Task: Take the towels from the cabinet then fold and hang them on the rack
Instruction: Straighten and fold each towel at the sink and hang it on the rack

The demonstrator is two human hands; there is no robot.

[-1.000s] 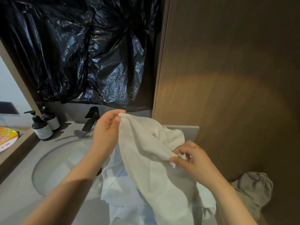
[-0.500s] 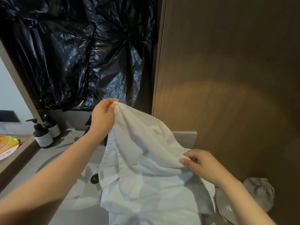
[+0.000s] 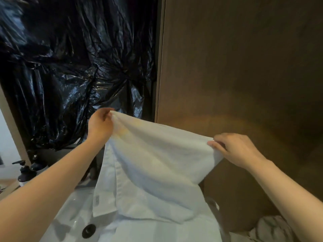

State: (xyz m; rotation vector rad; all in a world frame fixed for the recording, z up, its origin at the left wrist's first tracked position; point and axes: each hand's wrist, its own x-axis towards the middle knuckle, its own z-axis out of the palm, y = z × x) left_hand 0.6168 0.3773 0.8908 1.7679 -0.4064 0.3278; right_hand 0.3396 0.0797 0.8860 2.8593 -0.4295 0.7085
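Observation:
A white towel [image 3: 157,165] hangs spread in front of me over the sink. My left hand [image 3: 99,126] pinches its upper left corner, raised high. My right hand [image 3: 237,149] pinches the upper right corner, a little lower. The top edge runs taut between the two hands and the cloth drapes down onto the basin. More white towel fabric [image 3: 157,229] lies under it at the bottom of the view. No rack is in view.
A white sink basin [image 3: 70,215] with a dark drain plug [image 3: 88,231] lies below left. Dark pump bottles [image 3: 24,173] stand at the left edge. Black plastic sheeting [image 3: 73,67] covers the wall behind. A brown wooden panel [image 3: 244,75] fills the right side. Grey cloth [image 3: 272,229] sits at lower right.
Both hands rose and moved apart, the right hand going out to the right. The towel went from bunched to stretched wide between them.

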